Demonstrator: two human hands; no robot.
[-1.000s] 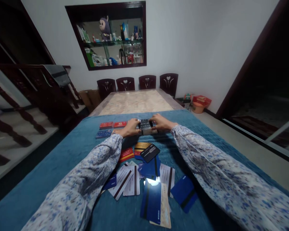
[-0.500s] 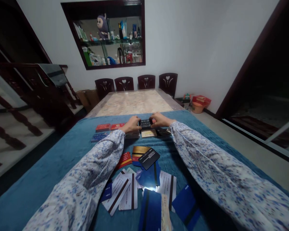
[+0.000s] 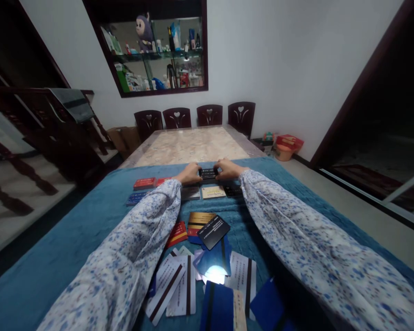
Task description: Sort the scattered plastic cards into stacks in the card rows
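Both hands reach to the far side of the blue cloth (image 3: pixel 100 216). My left hand (image 3: pixel 191 173) grips the left edge of a black card (image 3: pixel 208 174), and my right hand (image 3: pixel 228 169) has its fingers at the right edge. Whether it is one card or a small stack I cannot tell. Just below it lie a cream-gold card (image 3: pixel 213 192) and a dark card (image 3: pixel 233 190) partly behind my right sleeve. Red cards (image 3: pixel 144 183) and a blue card (image 3: pixel 135 198) stand in rows to the left, partly covered by my left arm.
Nearer me is a loose pile: a tilted black card (image 3: pixel 214 232), a gold card (image 3: pixel 197 222), a red card (image 3: pixel 177 234), white striped cards (image 3: pixel 182 287) and blue cards (image 3: pixel 216 305). Chairs (image 3: pixel 209 115) stand beyond the table's bare marble end (image 3: pixel 196 145).
My right hand's fingers have settled closer along the black card's right edge. The view has shifted slightly, and the loose pile looks the same.
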